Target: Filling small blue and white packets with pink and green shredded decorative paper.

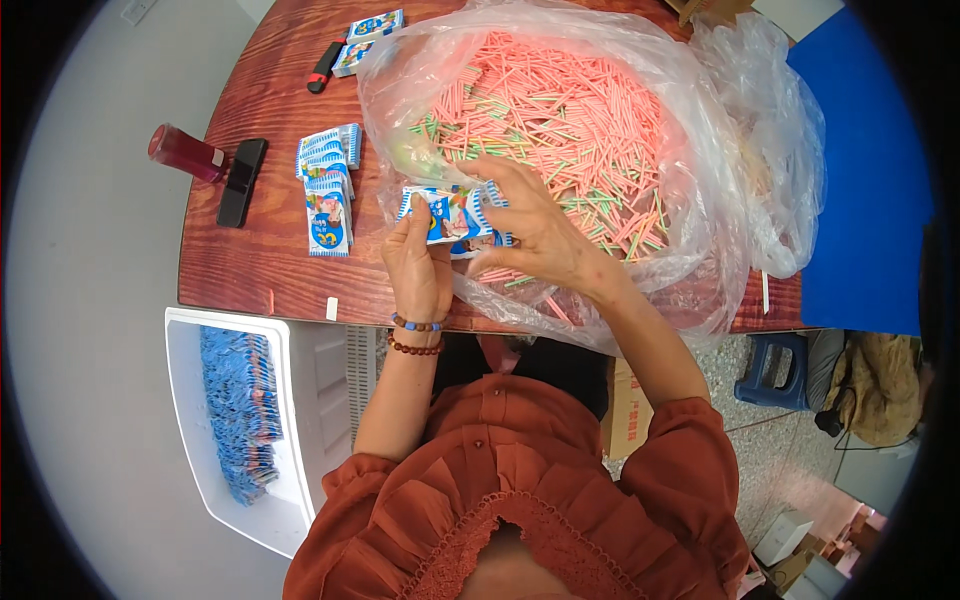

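Over the near left edge of a large clear plastic bag (715,215), my left hand (415,262) pinches small blue-and-white printed packets (447,218), thumb on top. From the right, my right hand (540,225) curves round the other end of the packets, its fingers parted and the thumb below. At least two packets overlap between my hands; the lower one is partly hidden. Inside the spread bag lies a heap of thin pink sticks (570,110), with some green and yellowish ones among them. A row of overlapping similar packets (328,215) lies on the table to the left.
On the wooden table (285,270) are a black phone (241,183), a red bottle (186,152), a black-and-red cutter (324,68) and more packets (375,27). A white bin (300,420) holding many blue packets stands at lower left. A blue stool (772,370) is at right.
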The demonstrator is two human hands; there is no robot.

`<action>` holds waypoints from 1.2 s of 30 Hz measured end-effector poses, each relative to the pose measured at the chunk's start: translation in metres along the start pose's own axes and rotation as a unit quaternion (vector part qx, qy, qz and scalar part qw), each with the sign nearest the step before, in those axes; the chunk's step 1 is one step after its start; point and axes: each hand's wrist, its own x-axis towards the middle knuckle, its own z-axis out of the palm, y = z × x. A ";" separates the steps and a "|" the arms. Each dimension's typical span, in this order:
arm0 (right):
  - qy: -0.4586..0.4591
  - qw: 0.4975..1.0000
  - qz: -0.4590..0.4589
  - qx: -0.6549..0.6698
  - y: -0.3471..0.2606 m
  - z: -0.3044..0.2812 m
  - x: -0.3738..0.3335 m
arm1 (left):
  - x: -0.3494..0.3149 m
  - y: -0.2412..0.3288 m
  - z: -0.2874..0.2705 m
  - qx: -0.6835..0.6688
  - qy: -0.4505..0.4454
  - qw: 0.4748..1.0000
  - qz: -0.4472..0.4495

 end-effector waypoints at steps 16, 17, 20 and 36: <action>-0.060 0.925 0.268 -0.263 0.102 -0.109 0.014 | -0.006 -0.003 -0.001 0.050 0.029 0.997 0.059; -0.129 0.869 0.226 -0.421 0.112 -0.111 0.017 | -0.006 -0.003 -0.004 0.047 0.031 0.997 0.060; -0.175 0.849 0.109 -0.486 0.130 -0.107 0.021 | -0.005 -0.005 -0.012 0.048 0.016 0.997 0.055; -0.135 0.861 0.082 -0.484 0.156 -0.103 0.014 | -0.004 -0.003 -0.010 0.037 0.038 0.998 0.035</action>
